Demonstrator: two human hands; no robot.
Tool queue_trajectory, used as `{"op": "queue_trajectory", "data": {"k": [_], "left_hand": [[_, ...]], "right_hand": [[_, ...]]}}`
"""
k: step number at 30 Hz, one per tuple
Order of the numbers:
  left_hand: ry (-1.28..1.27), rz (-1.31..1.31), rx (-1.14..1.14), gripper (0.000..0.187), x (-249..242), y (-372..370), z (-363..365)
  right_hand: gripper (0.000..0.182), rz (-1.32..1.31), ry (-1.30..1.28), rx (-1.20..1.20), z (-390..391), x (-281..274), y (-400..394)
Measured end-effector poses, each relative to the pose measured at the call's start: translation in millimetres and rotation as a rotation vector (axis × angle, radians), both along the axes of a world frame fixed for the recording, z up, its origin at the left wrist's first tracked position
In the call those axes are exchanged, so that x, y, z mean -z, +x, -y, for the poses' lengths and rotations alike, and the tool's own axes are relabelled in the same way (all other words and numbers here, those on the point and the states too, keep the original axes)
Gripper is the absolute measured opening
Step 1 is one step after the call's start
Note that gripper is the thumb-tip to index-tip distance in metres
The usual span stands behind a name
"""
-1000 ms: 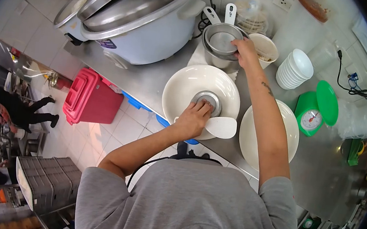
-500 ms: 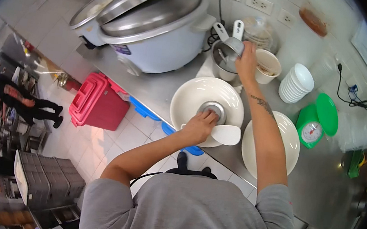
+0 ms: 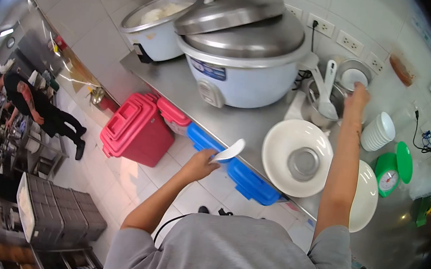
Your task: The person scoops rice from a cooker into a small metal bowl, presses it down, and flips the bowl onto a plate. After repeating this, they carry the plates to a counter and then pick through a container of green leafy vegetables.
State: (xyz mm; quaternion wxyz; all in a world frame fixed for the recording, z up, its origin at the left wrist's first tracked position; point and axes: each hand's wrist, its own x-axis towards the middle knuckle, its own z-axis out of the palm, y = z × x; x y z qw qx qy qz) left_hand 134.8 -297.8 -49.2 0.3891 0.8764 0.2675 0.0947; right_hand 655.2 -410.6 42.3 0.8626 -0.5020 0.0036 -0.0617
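My left hand (image 3: 200, 164) grips a white rice paddle (image 3: 232, 151), held out in the air beyond the counter's front edge. My right hand (image 3: 357, 99) reaches over the counter with its fingers closed at the rim of a metal bowl (image 3: 354, 75); the bowl's inside looks pale. Just left of that hand, a metal pot (image 3: 314, 113) holds white-handled scoops (image 3: 327, 106). Nearer to me, a small round metal bowl (image 3: 303, 164) sits on a wide cream plate (image 3: 278, 141). My right forearm partly covers a second cream plate (image 3: 362, 204).
A big rice cooker (image 3: 248, 80) with tilted lids stands left of the plates, beside an uncovered cooker of rice (image 3: 160, 16). Stacked white bowls (image 3: 379, 133) and a green scale (image 3: 387, 176) are at right. Red bin (image 3: 139, 128) and blue lids (image 3: 252, 182) sit below. Another person (image 3: 33, 98) stands far left.
My left hand has left the metal bowl on the plate and moved left with the paddle. My right hand has carried its metal bowl from above the pot to behind it. The view has turned left.
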Motion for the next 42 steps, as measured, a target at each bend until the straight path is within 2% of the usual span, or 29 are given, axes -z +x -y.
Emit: {"op": "queue_trajectory", "data": {"k": [1, 3, 6, 9, 11, 13, 15, 16, 18, 20, 24, 28, 29, 30, 33, 35, 37, 40, 42], "left_hand": [[-0.085, -0.052, -0.064, 0.032, 1.3, -29.5, -11.6], [0.001, 0.017, -0.153, 0.020, 20.3, -87.1, -41.9], [-0.143, -0.077, -0.278, 0.022, 26.1, -150.2, -90.7], [-0.247, 0.035, -0.386, 0.017, 9.5, -175.8, -128.5], [-0.244, 0.136, -0.387, 0.016, -7.6, -177.4, -150.8], [-0.251, 0.232, -0.396, 0.016, -18.7, -170.7, -177.0], [-0.276, 0.283, -0.437, 0.017, -30.9, -162.4, -200.8], [-0.165, 0.334, -0.409, 0.022, -26.7, -158.8, -217.5], [-0.007, 0.269, -0.390, 0.024, -24.5, -161.4, -256.1], [0.071, 0.290, -0.466, 0.026, -30.9, -167.1, -285.8], [0.075, 0.226, -0.604, 0.028, -57.8, -196.4, -348.8], [0.305, 0.177, -0.661, 0.027, -114.3, -210.6, -421.6], [0.497, 0.188, -0.642, 0.026, -132.2, -207.2, -436.1], [0.379, 0.230, -0.643, 0.024, -135.7, -210.1, -468.4], [0.681, 0.391, -0.549, 0.020, -184.0, -173.3, -525.9], [0.665, 0.297, -0.522, 0.017, -219.9, -133.5, -549.6], [0.892, 0.007, -0.379, 0.017, -241.0, -91.8, -580.4], [0.952, -0.269, 0.076, 0.015, -246.8, -24.7, -618.2], [0.981, -0.411, 0.316, 0.015, -225.7, 18.5, -637.9]], "right_hand": [[0.041, -0.090, 0.102, -0.079, -2.3, -14.7, -6.6], [0.043, -0.144, 0.343, -0.108, -18.5, -55.8, -42.1], [0.044, 0.044, 0.368, -0.290, -61.2, -115.1, -125.2], [0.050, 0.129, 0.384, -0.566, -131.4, -151.4, -231.7], [0.053, 0.064, 0.465, -0.739, -189.3, -156.9, -291.3], [0.053, -0.034, 0.501, -1.009, -249.7, -156.0, -330.5], [0.053, -0.087, 0.515, -1.120, -297.6, -158.0, -378.9], [0.056, -0.093, 0.539, -1.171, -331.2, -150.1, -384.9], [0.058, -0.137, 0.558, -1.208, -379.1, -145.0, -398.8], [0.060, -0.218, 0.565, -1.232, -416.1, -142.0, -406.6], [0.071, -0.225, 0.610, -1.215, -471.4, -143.9, -408.7], [0.074, -0.249, 0.802, -1.196, -524.4, -144.3, -387.8], [0.074, -0.290, 0.839, -1.190, -534.5, -142.0, -381.7], [0.075, -0.333, 0.873, -1.182, -542.3, -140.7, -377.9], [0.069, -0.202, 0.850, -1.136, -551.9, -139.6, -372.5], [0.065, -0.164, 0.895, -1.112, -563.3, -134.8, -363.1], [0.064, -0.164, 0.881, -1.110, -565.6, -135.6, -360.8], [0.064, -0.124, 0.861, -1.082, -578.6, -125.8, -352.9], [0.064, -0.054, 0.823, -1.022, -586.8, -123.3, -348.0]]}}
